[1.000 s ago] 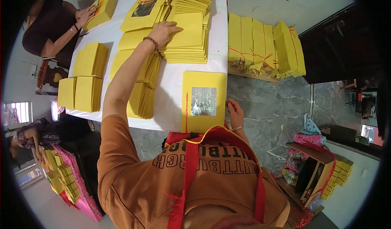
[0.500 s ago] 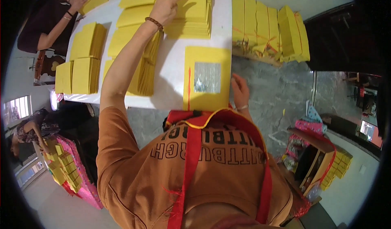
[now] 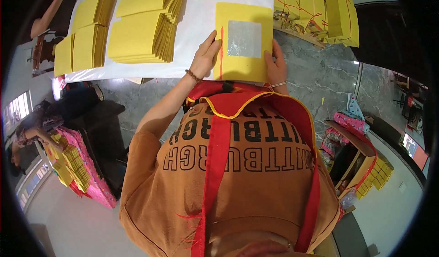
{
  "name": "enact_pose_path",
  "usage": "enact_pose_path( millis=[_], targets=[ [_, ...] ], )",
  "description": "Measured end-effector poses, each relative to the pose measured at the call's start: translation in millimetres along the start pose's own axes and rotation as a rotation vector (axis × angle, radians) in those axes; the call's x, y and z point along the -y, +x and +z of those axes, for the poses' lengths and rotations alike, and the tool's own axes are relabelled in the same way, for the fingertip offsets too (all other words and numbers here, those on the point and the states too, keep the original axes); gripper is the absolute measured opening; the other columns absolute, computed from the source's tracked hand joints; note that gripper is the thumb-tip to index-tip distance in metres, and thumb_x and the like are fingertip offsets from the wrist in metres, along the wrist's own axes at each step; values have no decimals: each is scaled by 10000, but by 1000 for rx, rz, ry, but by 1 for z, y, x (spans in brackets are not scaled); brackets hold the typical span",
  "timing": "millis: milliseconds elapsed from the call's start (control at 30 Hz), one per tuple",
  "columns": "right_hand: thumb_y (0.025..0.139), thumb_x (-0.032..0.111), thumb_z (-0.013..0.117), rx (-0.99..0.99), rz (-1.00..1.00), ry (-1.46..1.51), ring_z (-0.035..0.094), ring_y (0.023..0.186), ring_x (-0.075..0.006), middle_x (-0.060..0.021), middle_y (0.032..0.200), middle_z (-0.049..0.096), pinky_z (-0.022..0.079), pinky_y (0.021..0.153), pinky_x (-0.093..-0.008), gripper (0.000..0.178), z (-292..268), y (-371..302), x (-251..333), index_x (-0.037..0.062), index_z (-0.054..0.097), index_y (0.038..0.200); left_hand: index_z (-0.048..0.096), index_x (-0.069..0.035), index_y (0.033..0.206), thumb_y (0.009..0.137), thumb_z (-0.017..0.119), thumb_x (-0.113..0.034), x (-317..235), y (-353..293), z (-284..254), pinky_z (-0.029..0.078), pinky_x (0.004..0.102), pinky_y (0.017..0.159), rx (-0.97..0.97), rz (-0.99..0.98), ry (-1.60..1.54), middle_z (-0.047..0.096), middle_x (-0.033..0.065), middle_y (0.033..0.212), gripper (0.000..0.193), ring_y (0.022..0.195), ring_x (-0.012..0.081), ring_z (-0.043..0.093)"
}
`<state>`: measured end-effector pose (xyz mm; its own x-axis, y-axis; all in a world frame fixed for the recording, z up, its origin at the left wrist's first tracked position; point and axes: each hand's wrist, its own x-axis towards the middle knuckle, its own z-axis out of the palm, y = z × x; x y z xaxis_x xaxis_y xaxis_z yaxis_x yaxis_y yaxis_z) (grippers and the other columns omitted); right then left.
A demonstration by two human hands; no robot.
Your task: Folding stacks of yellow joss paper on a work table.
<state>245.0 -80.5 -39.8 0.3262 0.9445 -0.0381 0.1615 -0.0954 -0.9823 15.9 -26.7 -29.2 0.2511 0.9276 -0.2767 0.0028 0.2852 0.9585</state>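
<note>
Both hands frame the yellow paper pile (image 3: 241,68) at the counter's (image 3: 195,26) near edge!
And look at this: the left hand (image 3: 206,56) lies flat and open along the pile's left side, fingers together, while the right hand (image 3: 276,65) sits half-curled at the opposite edge, thumb towards the top; whether it grips, I can't tell. A silver square (image 3: 244,38) shines on top, a red streak (image 3: 222,56) beside it. Red-corded bundles (image 3: 299,5) off to the right look finished; the pile and the loose stacks (image 3: 137,38) at left appear unbound.
</note>
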Motion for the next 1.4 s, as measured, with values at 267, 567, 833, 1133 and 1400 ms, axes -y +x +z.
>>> enact_pose_path(
  millis=[267,567,833,1133,1400],
  targets=[
    [873,136,508,53,40,65,509,1070,-219,-180,1231,496,394,912,-309,531,0,-5,-8,-32,312,1337,381,45,1294,900,481,-192,8,17,-4,427,237,840,14,-90,-344,556,141,1121,470,1005,149,519],
    [883,173,496,-33,3,-47,336,1247,-289,-198,1376,320,279,1017,-361,532,-6,-12,5,-9,307,1346,522,-7,1175,840,511,-102,-33,-15,-12,449,344,806,-98,380,596,562,149,1106,349,942,268,547],
    [925,282,400,60,-205,-224,184,1323,-328,-215,1421,198,141,1078,-383,531,4,-21,15,0,273,1356,117,-56,1402,623,794,-182,-24,-49,-8,264,411,1060,241,490,956,213,263,1390,1039,1287,373,261],
    [925,280,400,87,-173,-149,200,1318,-327,-194,1403,250,152,1074,-390,481,0,-19,13,33,335,1332,213,-55,1382,629,779,-167,-32,-45,-9,284,414,1045,227,504,885,290,214,1371,949,1255,354,313],
    [867,251,489,199,-383,-440,415,1186,-309,-104,1147,575,239,1025,-381,239,-19,2,1,99,657,942,596,-46,984,701,674,-101,-34,-43,-8,449,344,793,446,878,1119,572,98,1024,299,976,272,529]
  ],
)
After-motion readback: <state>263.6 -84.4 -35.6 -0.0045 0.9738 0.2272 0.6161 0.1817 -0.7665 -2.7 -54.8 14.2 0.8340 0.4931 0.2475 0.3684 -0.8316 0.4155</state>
